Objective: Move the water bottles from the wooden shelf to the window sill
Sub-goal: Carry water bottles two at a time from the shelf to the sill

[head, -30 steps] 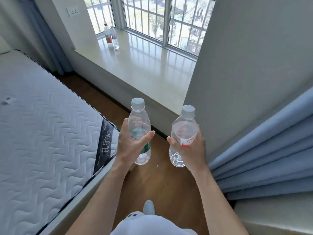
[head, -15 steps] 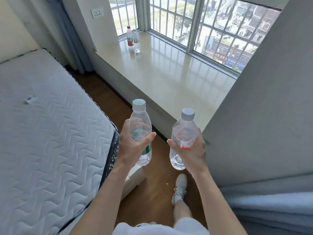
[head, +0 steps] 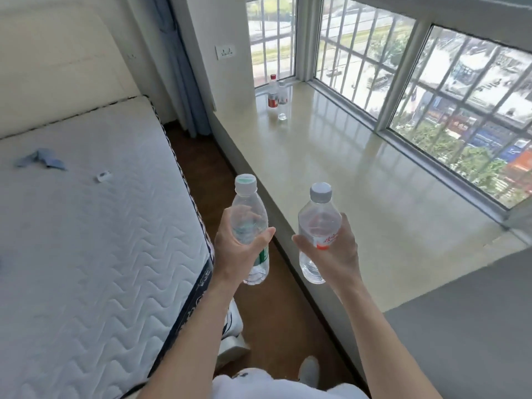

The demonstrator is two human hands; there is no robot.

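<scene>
Ahead, a long, pale, glossy window sill (head: 359,174) runs from the near right toward the far corner of the room, reflecting the barred window (head: 431,82) that lines its right side and far end. At its far left end two bottles stand upright and close together: one with a red cap and red label (head: 273,95) and, just nearer, a clear one (head: 282,103).

The left hand (head: 239,254) is wrapped round the body of a green-labelled bottle (head: 247,214), thumb across the front, and holds it upright over the strip of brown wooden floor (head: 259,312) just left of the sill's edge. The right hand (head: 338,254) grips a red-labelled bottle (head: 318,223) the same way, upright, at the sill's near edge. Both bottles are capped, and they are near each other without touching.

On the left, a white quilted mattress (head: 86,240) fills the scene, with a cream padded headboard (head: 57,59) at its far end. A crumpled blue scrap (head: 40,161) and a small white object (head: 103,176) lie on it. A blue curtain (head: 184,82) hangs in the far corner beside a wall bearing a socket plate (head: 225,51). A grey wall (head: 460,326) closes the near right. White shoes (head: 309,370) show on the floor below.
</scene>
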